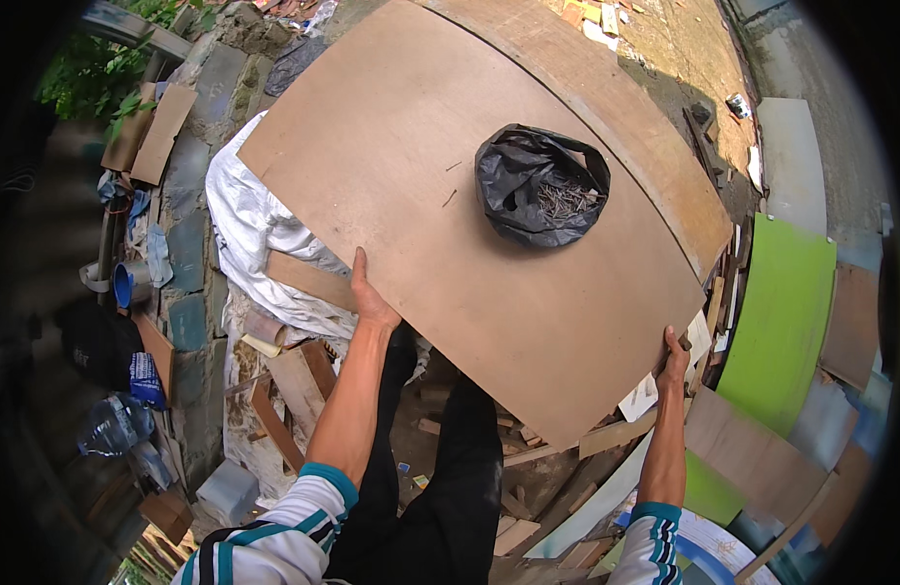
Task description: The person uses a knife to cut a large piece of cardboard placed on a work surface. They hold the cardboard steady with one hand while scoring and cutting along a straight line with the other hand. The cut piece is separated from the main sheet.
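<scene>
A wide, thin brown board (391,146) that looks like plywood spreads out in front of me. My left hand (374,300) is closed on its near left edge, thumb on top and fingers hidden underneath. At the near right corner my right hand (674,361) grips the same board, its thumb pointing up and most of its fingers out of sight. On the board stands a black plastic bag (508,210) with its rim rolled open. Many loose nails (567,198) lie inside it, and a couple of stray ones are on the bare surface to its left.
Another wooden sheet (654,127) lies along the far edge. Wood offcuts (294,390) litter the ground around my legs. White sacking (260,234) and a block wall (189,253) are at left; a green panel (776,312) is at right. A clear water bottle (116,426) lies at lower left.
</scene>
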`<state>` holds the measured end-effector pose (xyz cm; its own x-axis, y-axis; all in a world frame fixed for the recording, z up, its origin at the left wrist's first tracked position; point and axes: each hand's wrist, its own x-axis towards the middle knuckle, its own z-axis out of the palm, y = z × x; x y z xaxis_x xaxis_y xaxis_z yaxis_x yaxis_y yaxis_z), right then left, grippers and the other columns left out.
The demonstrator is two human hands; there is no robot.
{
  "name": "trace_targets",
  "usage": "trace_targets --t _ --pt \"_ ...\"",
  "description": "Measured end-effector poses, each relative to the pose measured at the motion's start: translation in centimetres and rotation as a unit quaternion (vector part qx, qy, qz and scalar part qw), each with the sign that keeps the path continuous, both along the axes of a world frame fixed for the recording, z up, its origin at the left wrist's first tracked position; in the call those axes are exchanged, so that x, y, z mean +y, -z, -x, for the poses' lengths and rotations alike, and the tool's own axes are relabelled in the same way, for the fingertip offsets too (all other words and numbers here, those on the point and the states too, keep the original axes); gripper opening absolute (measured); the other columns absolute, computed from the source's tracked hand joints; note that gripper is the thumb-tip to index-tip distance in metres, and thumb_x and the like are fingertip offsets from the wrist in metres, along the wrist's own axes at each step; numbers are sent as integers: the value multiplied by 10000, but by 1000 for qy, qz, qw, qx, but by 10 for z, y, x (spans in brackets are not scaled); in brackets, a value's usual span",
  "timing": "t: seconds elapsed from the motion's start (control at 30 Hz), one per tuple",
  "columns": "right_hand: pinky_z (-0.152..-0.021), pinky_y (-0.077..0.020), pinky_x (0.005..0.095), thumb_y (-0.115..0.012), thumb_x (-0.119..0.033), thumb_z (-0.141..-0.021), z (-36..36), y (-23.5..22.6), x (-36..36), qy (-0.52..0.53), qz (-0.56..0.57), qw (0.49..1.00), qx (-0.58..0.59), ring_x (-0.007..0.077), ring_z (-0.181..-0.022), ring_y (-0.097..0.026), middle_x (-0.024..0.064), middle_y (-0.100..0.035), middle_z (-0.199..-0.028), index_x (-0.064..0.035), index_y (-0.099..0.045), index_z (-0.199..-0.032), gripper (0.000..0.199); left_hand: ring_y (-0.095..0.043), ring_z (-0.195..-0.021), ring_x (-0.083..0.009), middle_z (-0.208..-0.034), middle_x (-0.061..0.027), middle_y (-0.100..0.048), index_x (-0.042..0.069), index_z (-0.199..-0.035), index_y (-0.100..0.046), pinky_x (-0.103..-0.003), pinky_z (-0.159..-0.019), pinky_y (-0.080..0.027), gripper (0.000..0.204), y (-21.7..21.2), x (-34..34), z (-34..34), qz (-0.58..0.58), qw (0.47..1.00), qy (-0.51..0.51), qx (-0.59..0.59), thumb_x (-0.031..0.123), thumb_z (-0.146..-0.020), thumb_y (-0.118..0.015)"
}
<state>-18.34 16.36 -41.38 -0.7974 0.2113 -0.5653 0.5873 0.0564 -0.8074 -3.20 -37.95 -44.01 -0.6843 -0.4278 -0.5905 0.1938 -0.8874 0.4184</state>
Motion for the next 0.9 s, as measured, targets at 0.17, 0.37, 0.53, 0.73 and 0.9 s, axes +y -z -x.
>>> trace_targets --t 0.17,0.37,0.53,0.73,0.9 --pt "-983 -483 371 -791 -297 -868 77 3 0 -34 -68 997 13 247 -1070 -647 125 -671 -1207 30 -580 -1335 608 -495 -1315 -339 -1455 -149 -503 58 -1473 -416 -479 -1111 -399 707 -2 26 23 50 998 -29 -33 572 -993 -488" --pt "-959 -485 368 -792 -331 -864 137 -13 2 -51 -87 995 -8 233 -1044 -654 127 -690 -1174 26 -642 -1255 550 -484 -1319 -346 -1445 -156 -503 53 -1474 -406 -481 -1105 -400 735 -12 49 60 89 994 -45 -37 580 -973 -517" --pt "-980 -471 365 -789 -306 -868 125 -12 15 -83 -139 986 31 246 -1076 -649 144 -685 -1204 44 -634 -1264 550 -475 -1330 -349 -1481 -151 -471 70 -1491 -394 -482 -1122 -382 748 -21 70 47 72 995 -42 -45 608 -979 -479" --pt "-925 -502 376 -779 -342 -857 104 -18 -1 -61 -137 988 23 259 -1007 -682 159 -716 -1115 57 -657 -1191 534 -450 -1357 -341 -1522 -136 -435 77 -1505 -380 -475 -1134 -374 776 -15 57 30 128 982 -4 -139 647 -981 -440" --pt "-889 -516 415 -801 -457 -800 114 -8 -14 -44 -196 980 9 324 -1000 -697 234 -715 -1069 82 -663 -1122 642 -460 -1346 -339 -1507 -141 -444 61 -1500 -380 -472 -1132 -375 746 -10 36 45 154 965 26 -209 594 -989 -487"
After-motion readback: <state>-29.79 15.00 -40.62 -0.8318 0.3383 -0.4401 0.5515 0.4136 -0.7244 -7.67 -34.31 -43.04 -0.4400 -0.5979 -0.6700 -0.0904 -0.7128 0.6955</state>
